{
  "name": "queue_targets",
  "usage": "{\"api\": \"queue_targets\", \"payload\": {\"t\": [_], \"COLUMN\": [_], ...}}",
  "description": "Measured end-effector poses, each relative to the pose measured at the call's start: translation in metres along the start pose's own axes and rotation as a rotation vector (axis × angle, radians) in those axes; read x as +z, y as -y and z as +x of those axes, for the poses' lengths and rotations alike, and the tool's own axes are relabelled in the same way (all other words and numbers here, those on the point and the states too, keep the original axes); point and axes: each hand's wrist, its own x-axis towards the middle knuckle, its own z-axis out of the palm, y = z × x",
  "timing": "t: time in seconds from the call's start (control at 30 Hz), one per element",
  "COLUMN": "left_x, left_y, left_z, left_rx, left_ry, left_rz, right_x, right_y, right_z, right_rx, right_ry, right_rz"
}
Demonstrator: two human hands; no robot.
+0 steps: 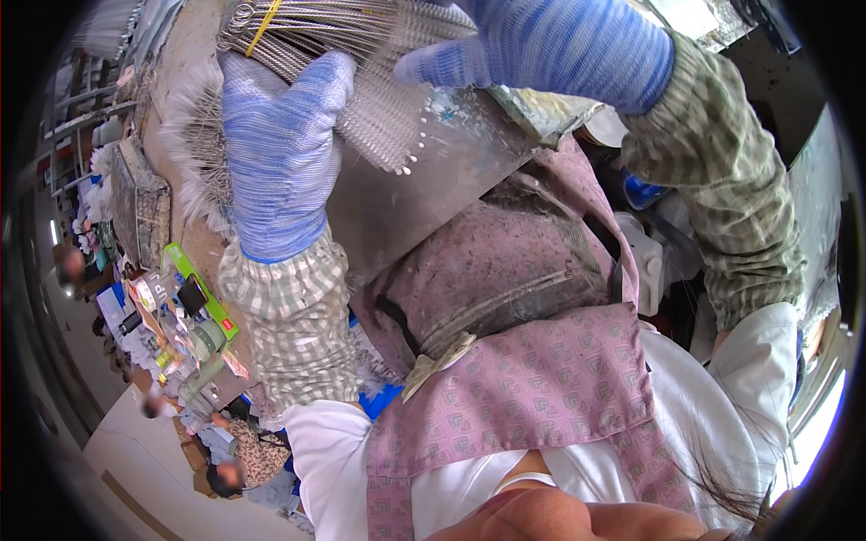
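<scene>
A bundle of thin tube brushes [383, 117] lies slantwise at the top, with twisted wire stems, looped ends and small white tips. A yellow band [263, 27] goes round the stems near the loops. My left hand [280, 135], in a blue knitted glove, is closed at the near side of the bundle, its fingertips partly hidden beneath the wires. Over the bristles' far right side is my right hand [568, 54], gloved alike, with thumb stretched out and apart from the fingers. The upper edge cuts off part of that hand.
Beneath the bundle is a grey metal work surface [406, 216]. White-bristled brushes [203, 153] are heaped left of my left hand. A pink apron [532, 388] covers my lap. Farther left, other people [225, 473] sit near a cluttered table with a green box [203, 288].
</scene>
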Motion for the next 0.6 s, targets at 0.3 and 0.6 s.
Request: {"api": "queue_targets", "payload": {"t": [0.3, 0.6], "left_x": [0.002, 0.001], "left_y": [0.007, 0.007], "left_z": [0.002, 0.005], "left_rx": [0.095, 0.094], "left_ry": [0.052, -0.02], "left_rz": [0.022, 0.171], "right_x": [-0.002, 0.012], "right_y": [0.025, 0.018], "right_z": [-0.001, -0.004], "right_rx": [0.21, 0.103], "right_ry": [0.023, -0.045], "right_rz": [0.025, -0.077]}}
